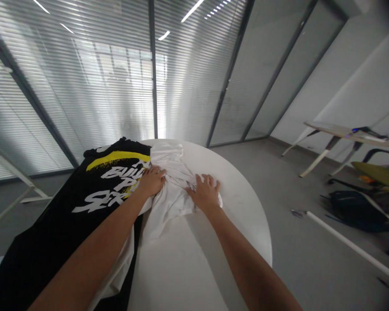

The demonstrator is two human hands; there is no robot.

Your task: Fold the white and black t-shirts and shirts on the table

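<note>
A rumpled white garment [170, 196] lies on a round white table [243, 198], creased between my two hands. My left hand [153, 179] rests palm down on its left part, fingers stretched over the cloth beside the black fabric. On the right part lies my right hand [205, 192], open, with fingers spread and thumb out to the left. A black garment [65, 224] with a yellow arc and white lettering spreads along the left side and hangs over the table edge. White cloth also shows beneath my left forearm.
Glass partitions with blinds [116, 95] stand behind the table. At right are a wooden-topped table [337, 128] with a dark object, a yellow-green chair seat [379, 172], a dark bag [356, 209] and a white pole [346, 242] low over the floor. A white frame [22, 177] stands left.
</note>
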